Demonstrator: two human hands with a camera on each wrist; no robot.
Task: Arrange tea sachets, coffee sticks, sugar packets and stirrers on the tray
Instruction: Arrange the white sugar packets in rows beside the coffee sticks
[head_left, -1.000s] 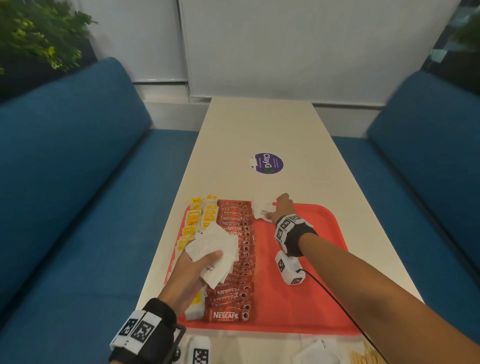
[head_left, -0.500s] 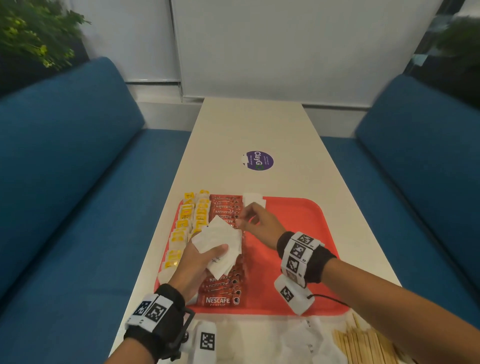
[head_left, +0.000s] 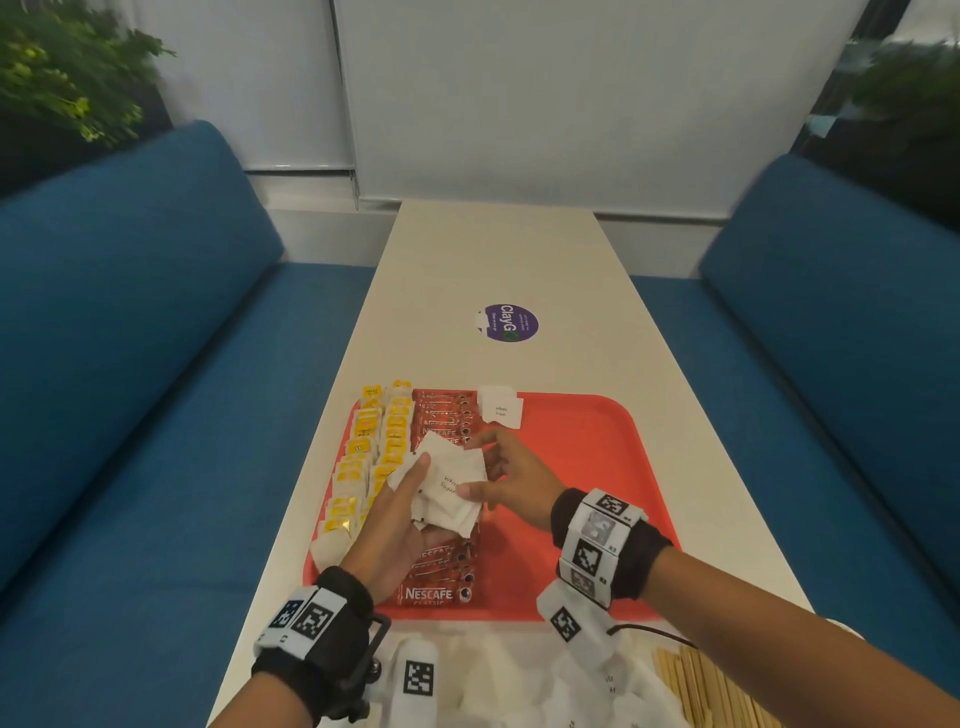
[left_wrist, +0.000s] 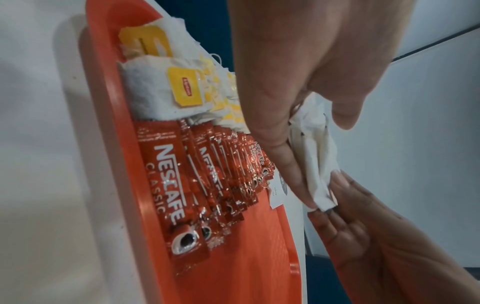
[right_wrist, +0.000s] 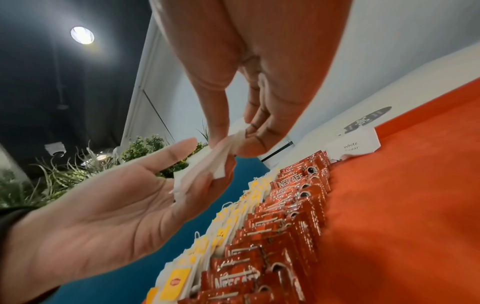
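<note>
Beige table (head_left: 498, 260); red tray (head_left: 587, 441); blue benches (head_left: 130, 338) flanking

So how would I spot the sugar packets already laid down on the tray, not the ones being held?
Find the red tray on the long pale table. At its far edge, just right of the red coffee sticks, lie the placed sugar packets. They are white squares printed "White Sugar", the only white things lying there untouched.

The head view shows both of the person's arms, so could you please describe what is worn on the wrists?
Both forearms are bare, with no sleeves. Each wrist carries a black fabric wrist band wrapped with white square tiles printed with black-and-white fiducial markers. A white marked camera block hangs beneath the right wrist, trailing a thin black cable. The left band has a similar block and a black bracket.
</note>
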